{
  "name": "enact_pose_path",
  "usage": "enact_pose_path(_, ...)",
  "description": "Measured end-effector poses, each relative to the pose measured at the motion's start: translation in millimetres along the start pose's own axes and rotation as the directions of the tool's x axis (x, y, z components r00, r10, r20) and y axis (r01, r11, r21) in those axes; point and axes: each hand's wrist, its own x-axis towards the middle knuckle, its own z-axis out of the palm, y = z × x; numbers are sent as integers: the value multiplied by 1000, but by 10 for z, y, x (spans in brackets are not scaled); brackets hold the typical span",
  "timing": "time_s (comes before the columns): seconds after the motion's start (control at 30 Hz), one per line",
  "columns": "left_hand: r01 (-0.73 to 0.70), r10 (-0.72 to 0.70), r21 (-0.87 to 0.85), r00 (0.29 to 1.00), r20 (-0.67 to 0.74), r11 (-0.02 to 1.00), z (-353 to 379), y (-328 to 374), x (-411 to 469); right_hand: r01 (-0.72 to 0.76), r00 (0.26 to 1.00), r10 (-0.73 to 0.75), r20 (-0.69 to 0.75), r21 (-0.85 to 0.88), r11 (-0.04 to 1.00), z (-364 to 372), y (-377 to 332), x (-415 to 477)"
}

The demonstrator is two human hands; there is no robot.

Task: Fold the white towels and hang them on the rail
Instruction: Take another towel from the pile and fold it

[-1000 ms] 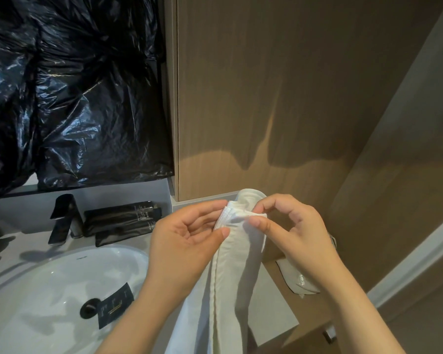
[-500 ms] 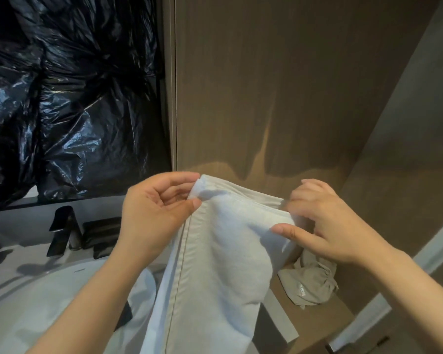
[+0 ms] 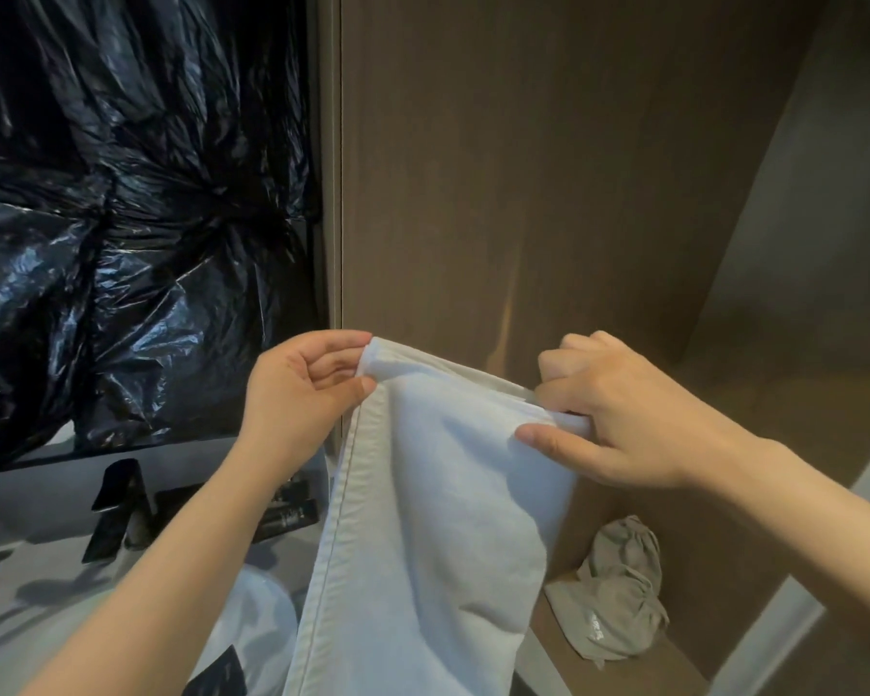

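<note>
A second ago my two hands were close together around a narrow bunch of cloth. Now they are apart, and the cloth is opened out wide between them.

At the far left, a crinkled, glossy black plastic sheet [image 3: 121,233] hangs above the pale grey table [image 3: 36,494]. On the table are an angular matte black tap [image 3: 116,509] and flat black tubes with small print [image 3: 287,517]. Nearer me curves the smooth white basin [image 3: 267,625], with a square black card [image 3: 219,670] dark against it.

My left hand [image 3: 297,394] pinches the upper left corner of the cloth between thumb and curled fingers. The white woven towel [image 3: 438,519] hangs in the air from its stretched top edge, in front of the brown wood-grain wall panel [image 3: 523,168]. A stitched hem runs down its left side, and the rest falls in soft, broad folds past the bottom of the view. My right hand [image 3: 624,419] grips the upper right corner, with the thumb flat on the front and the fingers curled tight behind.

Lower right, a crumpled grey-beige drawstring fabric pouch [image 3: 619,600] lies on the brown wooden shelf [image 3: 694,560].
</note>
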Motion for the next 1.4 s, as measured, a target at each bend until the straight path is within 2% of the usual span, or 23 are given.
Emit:
enact_pose_path(0.13, 19, -18, 9, 1000, -12, 1000, 64, -7, 46, -79, 997, 80, 23, -35, 996, -11, -70, 41)
enact_pose_path(0.27, 11, -11, -12, 1000, -6, 1000, 38, 32, 102, -152, 982, 138, -127, -106, 983, 9, -3, 23)
enact_pose_path(0.4, 55, -49, -91, 997, 65, 994, -9, 84, 123, -223, 957, 169, -236, -224, 949, -6, 108, 16)
enact_pose_path(0.47, 83, -70, -124, 992, 108, 989, -5, 104, 118, -189, 968, 146, -206, -204, 961, -29, 166, -11)
enact_pose_path(0.53, 85, -66, -147, 989, 130, 986, 19, 125, 125, -135, 977, 116, -180, -96, 986, -65, 220, -85)
enact_pose_path(0.63, 69, -49, -152, 990, 134, 986, 92, 168, 148, -147, 980, 155, -122, 72, 987, -102, 276, -187)
enact_pose_path(0.77, 63, -50, -126, 993, 103, 990, 162, 199, 167, -221, 974, 215, -69, -97, 971, -56, 311, -201)
enact_pose_path(0.83, 53, -42, -123, 995, 92, 991, 152, 226, 183, -264, 962, 251, -106, -128, 956, -47, 297, -197)
enact_pose_path(0.93, 66, -53, -175, 996, 78, 982, 125, 280, 201, -304, 926, 283, -251, -47, 952, -63, 251, -175)
enact_pose_path(1.03, 62, -45, -222, 996, 81, 973, 144, 347, 187, -346, 866, 376, -330, 149, 927, -81, 247, -179)
enact_pose_path(1.13, 33, -14, -255, 997, 77, 966, 174, 433, 172, -270, 792, 449, -414, 423, 865, -107, 272, -213)
enact_pose_path(1.23, -6, 21, -249, 998, 57, 969, 214, 505, 175, -247, 745, 534, -400, 578, 778, -114, 278, -203)
enact_pose_path(1.3, -26, 36, -239, 999, 37, 971, 253, 539, 180, -296, 763, 555, -332, 584, 756, -131, 300, -206)
enact_pose_path(1.4, -54, 62, -219, 998, 28, 974, 348, 596, 190, -358, 832, 491, -260, 424, 832, -205, 339, -248)
